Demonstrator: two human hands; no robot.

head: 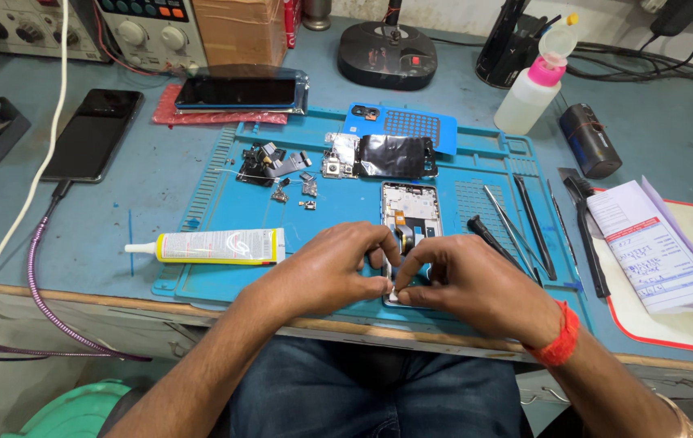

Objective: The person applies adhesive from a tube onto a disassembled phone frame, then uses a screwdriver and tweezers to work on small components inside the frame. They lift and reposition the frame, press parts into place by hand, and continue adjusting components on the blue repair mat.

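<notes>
Tabletop (143, 162): blue-grey, worn wooden front edge, carrying everything listed below.

Work mat (330, 235): blue, ribbed trays at its sides, lying under both hands.

Left hand (326, 272): its grip is clenched in a pinch, thumb and forefinger closed on a small white scrap (389, 285) at the near end of the opened phone. Fingertips touch those of the other hand.

Right hand (472, 284): red thread band at the wrist; its grip is likewise pinched on the same white scrap, meeting the left from the opposite side.

Opened phone (411, 211): back removed, frame and inner parts exposed, lying flat on the mat. Its near end sits directly beneath both grips; the rest extends away from them.

Paper slip (654, 243): printed, well to the right of the right grip, on a red-edged white pad.

Dark phone (91, 134): screen down or off, cable attached, far left of the left grip.

Glue tube (216, 246): white and yellow, lying flat just left of the left grip.

Squeeze bottle (537, 85): clear with pink collar, upright, far beyond the right grip.

Pry tools and tweezers (525, 223): slim, dark, laid in a row just right of the right grip.

Loose small parts (281, 174): scattered on the mat beyond the left grip.
</notes>
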